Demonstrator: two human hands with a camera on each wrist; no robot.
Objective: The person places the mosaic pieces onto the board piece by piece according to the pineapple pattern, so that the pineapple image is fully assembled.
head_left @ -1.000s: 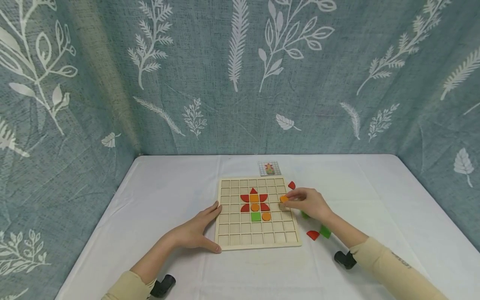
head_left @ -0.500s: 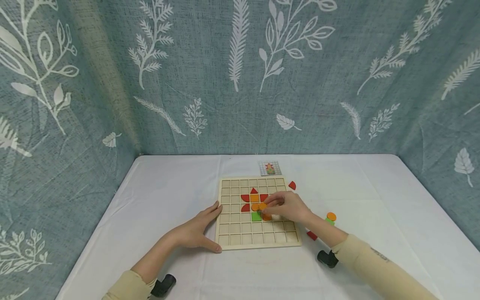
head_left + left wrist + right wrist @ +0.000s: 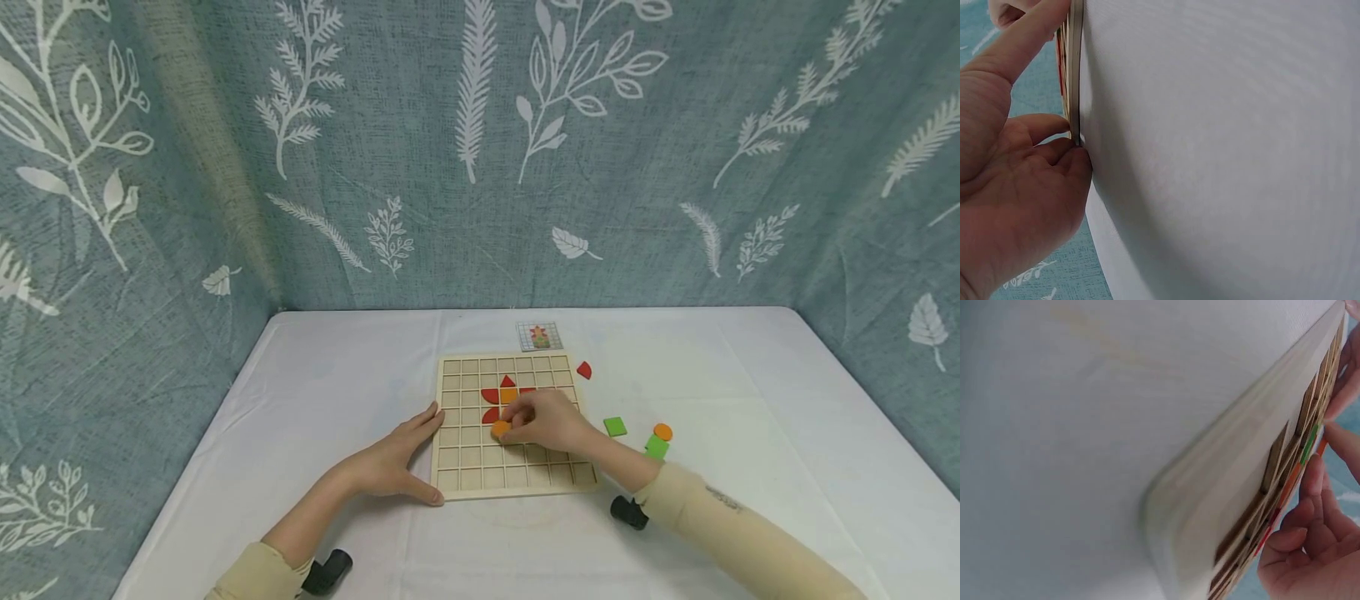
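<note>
A wooden grid board (image 3: 470, 457) lies on the table. My left hand (image 3: 390, 463) rests against its left edge, with thumb and fingers spread and the thumb by the near corner. Over the middle of the board, my right hand (image 3: 551, 422) pinches an orange disc (image 3: 500, 430) between thumb and finger. Red petal-shaped pieces (image 3: 491, 396), a red triangle (image 3: 507, 382) and an orange square (image 3: 508, 396) sit in the cells just beyond it. The right hand hides several other pieces in the head view. Seen from the right wrist, a green piece (image 3: 1310, 444) shows near the fingertips.
A small pattern card (image 3: 538, 336) lies behind the board. To the right are a red piece (image 3: 584, 370), a green square (image 3: 615, 427), another green piece (image 3: 656, 447) and a loose orange disc (image 3: 662, 432). A patterned blue-green curtain (image 3: 450, 242) encloses the white table (image 3: 360, 367).
My right hand has carried the orange disc leftward from the board's right edge to its middle, left of where the green square lies. The left hand has stayed in place.
</note>
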